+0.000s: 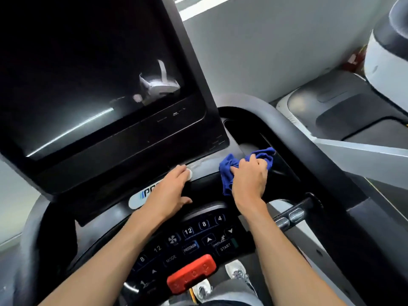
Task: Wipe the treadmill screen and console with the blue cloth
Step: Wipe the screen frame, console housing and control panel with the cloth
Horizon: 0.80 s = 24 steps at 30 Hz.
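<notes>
The treadmill's big dark screen fills the upper left and is tilted; it is off and shows reflections. Below it lies the black console with numbered buttons, PROGRAM, START and a red stop key. My right hand is shut on the crumpled blue cloth and presses it on the console ledge just right of the screen's lower corner, beside a dark tray recess. My left hand rests flat, fingers spread, on the ledge under the screen, partly covering a white logo plate.
A grey handrail curves around the console's right side. A short bar with chrome sensor grips sticks out at right. Another white and grey machine stands at the far right. My shoes show below the console.
</notes>
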Motion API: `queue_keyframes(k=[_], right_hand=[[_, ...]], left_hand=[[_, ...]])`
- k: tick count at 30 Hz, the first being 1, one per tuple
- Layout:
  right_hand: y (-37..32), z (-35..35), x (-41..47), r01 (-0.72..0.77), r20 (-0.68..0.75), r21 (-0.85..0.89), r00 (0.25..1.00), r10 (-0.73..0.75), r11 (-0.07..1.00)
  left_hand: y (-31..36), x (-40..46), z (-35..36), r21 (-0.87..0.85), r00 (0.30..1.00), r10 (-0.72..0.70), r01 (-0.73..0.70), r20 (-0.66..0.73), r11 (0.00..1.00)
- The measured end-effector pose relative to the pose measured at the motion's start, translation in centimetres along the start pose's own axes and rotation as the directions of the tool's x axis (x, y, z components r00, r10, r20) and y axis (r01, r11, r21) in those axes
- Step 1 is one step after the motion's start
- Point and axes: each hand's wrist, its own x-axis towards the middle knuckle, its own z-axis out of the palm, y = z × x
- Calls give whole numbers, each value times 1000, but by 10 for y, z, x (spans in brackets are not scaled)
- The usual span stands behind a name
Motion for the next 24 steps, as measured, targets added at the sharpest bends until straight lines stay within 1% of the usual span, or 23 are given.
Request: queue_keyframes(k=[2, 3, 5, 6, 7, 8, 9, 10, 11, 12, 13, 15, 17, 19, 22, 23, 24], right_hand=[[-16, 7, -10, 157, 10, 85, 987, -158, 984], [-25, 9, -16, 254, 12, 131, 966, -258, 958], [-34, 12, -20, 442, 1, 157, 894, -447, 883], [-31, 7, -16, 468, 17, 160, 879, -477, 869], [-25, 6, -8, 438, 30, 164, 894, -448, 884], [-19, 8, 2, 379, 39, 130, 921, -387, 916], [-16, 9, 12, 306, 53, 65, 949, -310, 950], [-18, 12, 19, 264, 79, -38, 962, -260, 964], [-26, 14, 20, 252, 109, -113, 965, -240, 961], [-39, 14, 17, 280, 144, -151, 955, -259, 948], [-57, 15, 9, 338, 151, -174, 937, -314, 925], [-90, 15, -16, 477, 177, -214, 877, -446, 852], [-117, 11, -39, 552, 187, -198, 832, -522, 810], [-144, 14, -62, 635, 221, -151, 769, -600, 758], [-176, 21, -94, 789, 280, -23, 595, -754, 614], [-183, 24, -102, 813, 286, 19, 553, -783, 581], [-188, 26, -108, 826, 289, 44, 529, -798, 563]], left_hand=[[-1, -6, 3, -23, 998, -42, 41, -52, 999], [-2, -8, 5, -22, 996, -59, 57, -70, 998], [-5, -13, 9, -2, 993, -79, 79, -87, 997], [-7, -15, 10, 1, 992, -87, 88, -91, 996], [-8, -19, 10, -7, 991, -104, 104, -89, 995], [-11, -23, 9, -25, 988, -131, 130, -86, 991], [-14, -29, 9, -43, 982, -164, 160, -93, 986], [-19, -35, 8, -54, 976, -193, 189, -104, 981], [-24, -41, 7, -60, 969, -223, 218, -109, 974], [-29, -47, 7, -65, 961, -252, 246, -115, 967], [-33, -54, 7, -82, 951, -285, 277, -122, 957], [-42, -68, 7, -128, 925, -352, 336, -140, 933], [-49, -82, 5, -152, 899, -410, 388, -156, 909], [-59, -98, 3, -162, 867, -469, 446, -166, 881], [-71, -127, 1, -171, 828, -535, 510, -168, 843], [-74, -137, 0, -168, 817, -549, 525, -176, 835], [-76, -148, -1, -167, 804, -565, 541, -187, 825]])
